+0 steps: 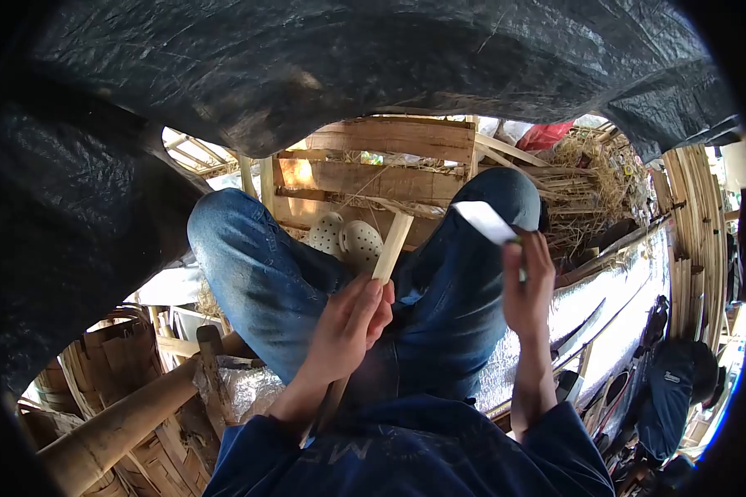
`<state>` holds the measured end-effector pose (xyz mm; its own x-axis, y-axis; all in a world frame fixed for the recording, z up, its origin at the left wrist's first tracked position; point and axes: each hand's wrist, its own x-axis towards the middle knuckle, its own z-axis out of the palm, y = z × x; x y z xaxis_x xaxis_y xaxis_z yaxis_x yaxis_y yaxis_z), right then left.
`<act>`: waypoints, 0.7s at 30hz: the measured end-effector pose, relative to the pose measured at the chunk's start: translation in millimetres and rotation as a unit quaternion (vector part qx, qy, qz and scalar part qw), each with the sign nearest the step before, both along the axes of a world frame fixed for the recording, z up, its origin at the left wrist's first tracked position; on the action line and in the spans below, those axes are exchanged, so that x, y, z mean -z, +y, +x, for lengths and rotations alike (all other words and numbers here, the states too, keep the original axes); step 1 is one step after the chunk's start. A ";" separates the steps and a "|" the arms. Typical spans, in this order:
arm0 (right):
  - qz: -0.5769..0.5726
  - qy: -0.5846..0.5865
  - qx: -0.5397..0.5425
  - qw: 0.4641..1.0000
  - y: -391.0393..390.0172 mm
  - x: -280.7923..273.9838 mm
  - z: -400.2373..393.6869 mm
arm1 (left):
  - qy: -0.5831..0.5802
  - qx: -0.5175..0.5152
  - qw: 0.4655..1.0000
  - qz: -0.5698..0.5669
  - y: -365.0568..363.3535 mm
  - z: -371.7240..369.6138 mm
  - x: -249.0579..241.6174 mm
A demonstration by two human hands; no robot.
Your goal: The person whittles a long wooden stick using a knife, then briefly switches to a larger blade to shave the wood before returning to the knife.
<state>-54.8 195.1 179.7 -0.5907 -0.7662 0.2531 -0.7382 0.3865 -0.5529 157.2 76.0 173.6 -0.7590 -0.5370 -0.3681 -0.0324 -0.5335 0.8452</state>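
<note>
My left hand (352,327) is closed around a pale, flat wooden strip (393,247), perhaps split bamboo. The strip's upper end points up and slightly right, and its lower part runs back under my forearm. To the right, my right hand (529,286) is wrapped around the handle of a knife (485,222). Its broad, bright blade points up and left, apart from the strip, and the handle is mostly hidden by my fingers. Both hands are above my lap, between and beside my bent knees in blue jeans (253,265).
Light perforated clogs (361,243) are by my feet, before wooden planks (381,141). Black plastic sheeting (373,62) hangs close overhead and left. A bamboo pole (133,422) lies at lower left. Dry straw (584,170), a silvery sheet (617,290) and a dark blue garment (667,398) are at right.
</note>
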 end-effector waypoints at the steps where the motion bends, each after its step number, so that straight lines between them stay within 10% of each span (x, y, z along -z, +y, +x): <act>1: -0.042 -0.050 -0.034 0.997 -14.5 0.2 4.6 | 0.001 -0.005 1.000 -0.005 -0.6 0.7 0.6; 6: -0.111 -0.220 -0.114 0.962 -50.8 0.7 30.9 | -0.008 -0.056 0.998 -0.019 -3.6 10.2 0.5; 13: -0.067 -0.032 -0.370 0.926 -79.5 4.4 27.4 | -0.043 -0.036 0.997 -0.056 0.8 13.1 -2.1; 21: 0.050 0.004 -0.346 0.937 -81.3 3.5 23.7 | -0.054 -0.044 0.996 -0.049 8.1 7.9 -4.3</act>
<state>-31.1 113.8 176.2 0.0576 -0.9851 0.1622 -0.8354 -0.1365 -0.5324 165.2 84.1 178.0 -0.6654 -0.6380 -0.3876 -0.0830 -0.4528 0.8878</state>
